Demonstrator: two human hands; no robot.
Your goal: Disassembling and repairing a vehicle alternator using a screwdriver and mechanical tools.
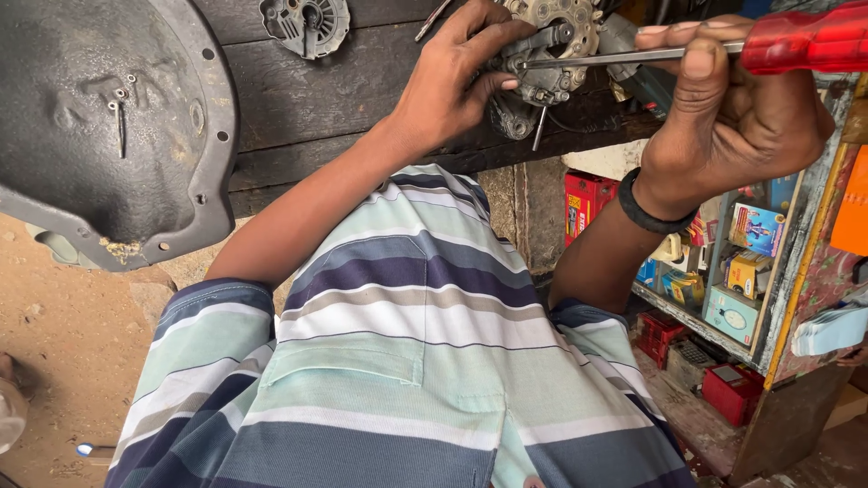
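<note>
Where the dark wooden workbench (325, 99) meets its near edge, a metal electrical part (542, 63) is being gripped by the left hand (457, 77), fingers closed around it. A red-handled screwdriver (723, 50) is being held level in the closed right hand (732, 117), tip on the part. A grey housing (108, 126) is crowding the bench's left side; stocked shelves (741, 262) are closing in at right.

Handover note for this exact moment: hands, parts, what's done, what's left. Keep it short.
Left hand: grips the grey metal alternator part on the dark wooden bench.
Right hand: holds the red-handled screwdriver, shaft level, tip at the part.
Nearby: round grey metal cover on the bench, big dark metal housing at left.
Done: part is steadied, tool engaged.
Left: whatever the tip is working on; the fastener's state cannot be seen.
</note>
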